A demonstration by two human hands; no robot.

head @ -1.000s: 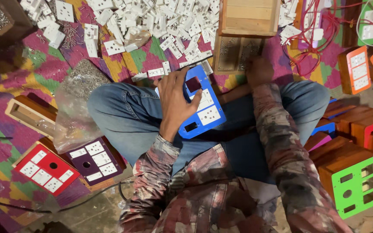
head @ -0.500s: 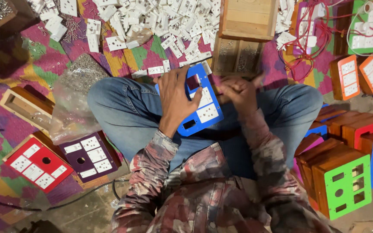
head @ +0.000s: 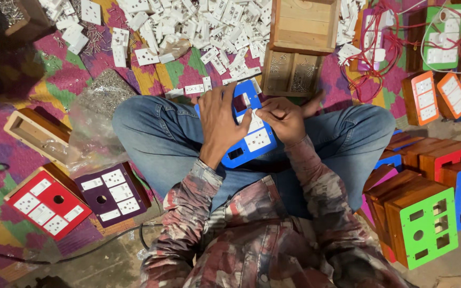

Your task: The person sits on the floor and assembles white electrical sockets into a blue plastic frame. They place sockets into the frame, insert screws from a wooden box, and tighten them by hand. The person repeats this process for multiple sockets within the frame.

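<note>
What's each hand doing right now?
Left hand: lies spread on the blue switch panel, steadying it.
Right hand: fingers pinched on a white switch piece at the panel.

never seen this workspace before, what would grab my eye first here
The blue faceplate on the seated person's lap, centre, with the left hand spread over it and the right hand pinching a white socket. Behind it, a heap of white sockets on the patterned cloth; a green-fronted wooden box sits lower right.
</note>
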